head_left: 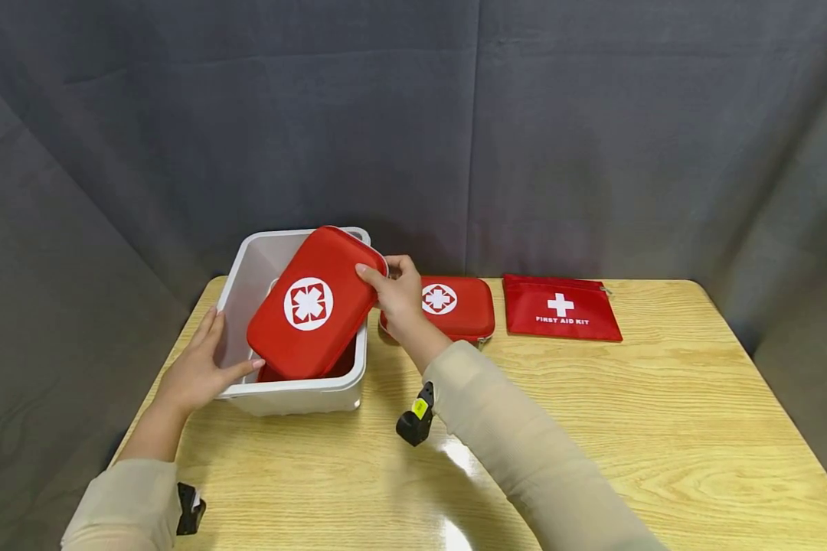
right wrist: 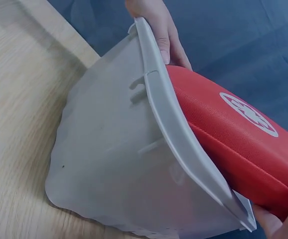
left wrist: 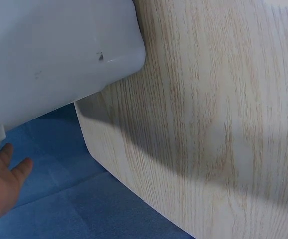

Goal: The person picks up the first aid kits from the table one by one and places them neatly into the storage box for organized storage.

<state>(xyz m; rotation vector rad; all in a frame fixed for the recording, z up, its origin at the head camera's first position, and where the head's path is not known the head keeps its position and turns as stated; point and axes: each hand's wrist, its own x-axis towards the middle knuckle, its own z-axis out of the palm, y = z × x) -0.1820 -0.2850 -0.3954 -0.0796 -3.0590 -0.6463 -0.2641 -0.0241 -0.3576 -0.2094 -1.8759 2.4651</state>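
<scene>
My right hand [head_left: 400,295] pinches a red hard-shell first aid case [head_left: 338,268] by its upper right edge, thumb on top. The case has a white round emblem and lies tilted across the mouth of a white plastic bin [head_left: 303,398], its lower end inside the rim. My left hand [head_left: 196,371] rests at the bin's front left corner, fingers extended along the left side and thumb reaching over the front rim to the case's lower corner. More red shows in the bin beneath the case, mostly hidden.
Right of the bin lies a second red case [head_left: 472,302] with a similar emblem, partly behind my right hand. Farther right is a flat red zip pouch [head_left: 561,317] marked FIRST AID KIT. The wooden table [head_left: 627,428] ends at a grey curtain [head_left: 593,153] behind.
</scene>
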